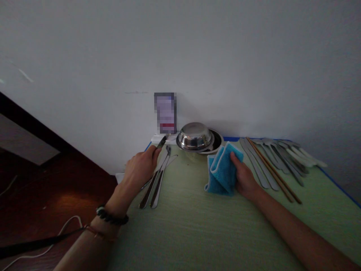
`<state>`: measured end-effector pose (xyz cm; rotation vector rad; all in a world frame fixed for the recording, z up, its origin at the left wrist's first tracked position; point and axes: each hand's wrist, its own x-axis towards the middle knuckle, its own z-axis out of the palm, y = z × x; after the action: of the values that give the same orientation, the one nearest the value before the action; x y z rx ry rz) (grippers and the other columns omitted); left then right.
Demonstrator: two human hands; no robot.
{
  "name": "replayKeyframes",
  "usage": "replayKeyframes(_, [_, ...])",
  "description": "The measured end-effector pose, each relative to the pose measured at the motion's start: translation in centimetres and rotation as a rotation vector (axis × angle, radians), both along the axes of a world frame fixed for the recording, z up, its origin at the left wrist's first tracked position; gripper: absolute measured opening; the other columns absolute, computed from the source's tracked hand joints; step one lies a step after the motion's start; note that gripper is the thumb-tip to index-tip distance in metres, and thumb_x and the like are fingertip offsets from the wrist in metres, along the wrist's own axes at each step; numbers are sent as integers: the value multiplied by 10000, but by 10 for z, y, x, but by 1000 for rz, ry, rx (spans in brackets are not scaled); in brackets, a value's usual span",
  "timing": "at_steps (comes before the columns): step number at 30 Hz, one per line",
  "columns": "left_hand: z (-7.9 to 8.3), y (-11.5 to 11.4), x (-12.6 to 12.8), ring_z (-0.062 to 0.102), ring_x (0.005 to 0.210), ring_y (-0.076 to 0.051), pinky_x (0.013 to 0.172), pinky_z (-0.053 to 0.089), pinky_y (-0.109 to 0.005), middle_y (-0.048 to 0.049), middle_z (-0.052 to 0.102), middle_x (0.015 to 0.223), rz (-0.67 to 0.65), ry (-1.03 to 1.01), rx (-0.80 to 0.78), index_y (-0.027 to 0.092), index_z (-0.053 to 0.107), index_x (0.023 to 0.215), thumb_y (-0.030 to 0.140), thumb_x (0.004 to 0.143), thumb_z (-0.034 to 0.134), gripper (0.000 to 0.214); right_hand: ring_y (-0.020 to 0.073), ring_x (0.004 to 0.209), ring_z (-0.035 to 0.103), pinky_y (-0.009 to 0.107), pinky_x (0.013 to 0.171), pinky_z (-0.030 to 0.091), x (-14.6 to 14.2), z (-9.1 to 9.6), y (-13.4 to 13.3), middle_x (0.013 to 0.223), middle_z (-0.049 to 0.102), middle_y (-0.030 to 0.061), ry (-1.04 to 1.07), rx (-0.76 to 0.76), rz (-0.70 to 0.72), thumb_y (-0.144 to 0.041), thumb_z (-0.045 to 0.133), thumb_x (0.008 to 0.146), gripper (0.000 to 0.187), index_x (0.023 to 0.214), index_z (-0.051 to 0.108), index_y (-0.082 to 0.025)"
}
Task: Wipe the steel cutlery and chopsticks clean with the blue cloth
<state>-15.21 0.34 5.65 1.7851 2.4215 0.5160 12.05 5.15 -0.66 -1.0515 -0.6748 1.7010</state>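
My left hand is closed round a dark-handled piece of cutlery. Its bright metal part points toward the wall, and I cannot make out which kind it is. Beneath and beside that hand lie several pieces of dark-handled cutlery on the green tabletop. A folded blue cloth with white edging is gripped in my right hand, held above the table with the thumb across its front. The two hands are well apart.
An upside-down steel bowl rests on other metal dishware at the back. A phone-like screen, blurred, leans on the wall. Steel knives, wooden chopsticks, spoons and white-handled utensils lie along the right side of the green table.
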Motion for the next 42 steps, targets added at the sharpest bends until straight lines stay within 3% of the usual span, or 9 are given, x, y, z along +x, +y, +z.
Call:
replayKeyframes(3, [1, 0, 9, 555, 625, -202, 614, 396, -291, -13, 532, 608, -97, -374, 113, 206, 514, 744, 390, 833, 462, 212, 238, 935, 653, 400, 863, 504, 0, 4, 0, 835, 730, 44, 87, -54, -13, -486, 578, 750, 312, 878, 660, -213])
replayKeyframes(8, [-4, -3, 54, 329, 350, -68, 353, 270, -179, 73, 362, 512, -237, -791, 6, 207, 398, 690, 485, 868, 324, 338, 228, 975, 637, 398, 878, 485, 8, 11, 2, 855, 729, 29, 193, 21, 38, -572, 470, 774, 394, 877, 662, -243])
replayKeyframes(13, [-18, -4, 107, 291, 303, -46, 293, 224, -156, 87, 346, 490, -320, -1054, -108, 199, 400, 696, 479, 855, 339, 328, 220, 1004, 623, 390, 876, 480, 18, 10, -1, 943, 719, 4, 230, 59, 9, -582, 423, 788, 396, 866, 656, -271])
replayKeyframes(18, [-32, -3, 136, 329, 301, -55, 287, 250, -162, 80, 384, 482, -337, -1079, -117, 196, 408, 660, 416, 854, 349, 299, 230, 989, 629, 395, 858, 489, 23, 5, -4, 989, 709, 24, 352, 15, -110, -557, 441, 794, 405, 935, 647, -239])
replayKeyframes(23, [-41, -4, 152, 443, 334, -85, 341, 328, -187, 67, 465, 452, -370, -990, -111, 195, 435, 614, 370, 817, 455, 269, 243, 964, 637, 403, 842, 495, 22, 7, -3, 927, 718, 61, 392, 17, -18, -542, 503, 766, 399, 912, 653, -202])
replayKeyframes(26, [-43, -4, 158, 490, 360, -106, 356, 359, -197, 45, 530, 472, -388, -950, -144, 196, 466, 629, 406, 821, 461, 284, 238, 900, 655, 380, 818, 503, 18, 8, -4, 874, 724, 63, 304, 10, 11, -389, 636, 706, 271, 865, 660, -171])
replayKeyframes(32, [-44, -12, 160, 529, 372, -125, 363, 380, -204, 6, 637, 533, -484, -946, -282, 199, 501, 697, 421, 845, 438, 275, 206, 770, 669, 352, 768, 506, 15, 4, -3, 800, 727, 29, 78, 112, -72, -301, 730, 621, 244, 813, 660, -169])
replayKeyframes(36, [-40, -27, 155, 579, 484, -138, 433, 413, -207, -13, 672, 662, -594, -855, -293, 194, 563, 972, 359, 810, 538, 232, 196, 808, 667, 340, 774, 511, 14, -1, 2, 828, 725, -1, 129, 101, -226, -305, 723, 631, 248, 848, 649, -209])
replayKeyframes(42, [-47, -31, 149, 538, 468, -123, 454, 445, -206, 19, 565, 573, -591, -947, -309, 200, 523, 859, 390, 886, 397, 230, 189, 835, 664, 321, 761, 530, 17, -3, 10, 899, 718, -1, 166, 40, -256, -347, 716, 649, 274, 877, 636, -217])
